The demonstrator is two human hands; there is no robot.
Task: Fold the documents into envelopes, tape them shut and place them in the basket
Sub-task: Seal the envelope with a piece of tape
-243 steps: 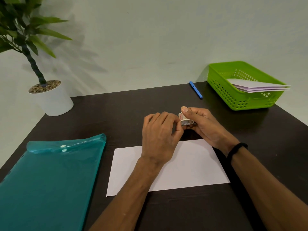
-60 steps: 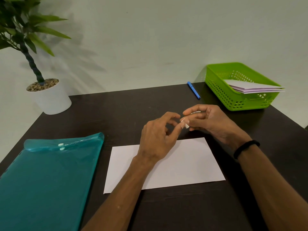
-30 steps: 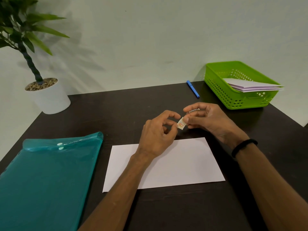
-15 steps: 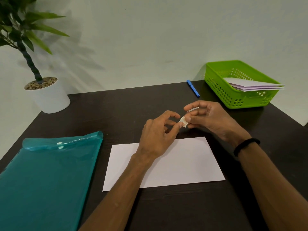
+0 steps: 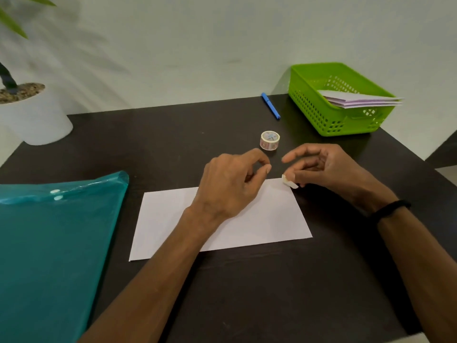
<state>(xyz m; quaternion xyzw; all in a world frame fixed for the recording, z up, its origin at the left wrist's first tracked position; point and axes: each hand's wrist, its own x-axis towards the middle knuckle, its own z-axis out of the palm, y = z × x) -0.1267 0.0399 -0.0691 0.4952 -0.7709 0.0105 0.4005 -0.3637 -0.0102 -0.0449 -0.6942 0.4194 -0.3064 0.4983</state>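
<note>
A folded white paper (image 5: 269,219) lies flat on the dark table in front of me. My right hand (image 5: 329,172) pinches a small torn piece of tape (image 5: 288,181) just above the paper's far right corner. My left hand (image 5: 230,184) hovers over the paper's far edge with loosely curled fingers, thumb and forefinger close together and holding nothing. The patterned tape roll (image 5: 270,140) stands on the table just beyond both hands. The green basket (image 5: 319,115) at the far right holds folded envelopes (image 5: 361,101) that stick out over its rim.
A blue pen (image 5: 270,106) lies left of the basket. A teal plastic folder (image 5: 49,243) covers the table's left side. A white plant pot (image 5: 37,122) stands at the far left corner. The wall runs right behind the table.
The tape roll has left my right hand and now stands on the table. My hands have pulled apart, and the torn piece stays with my right hand.
</note>
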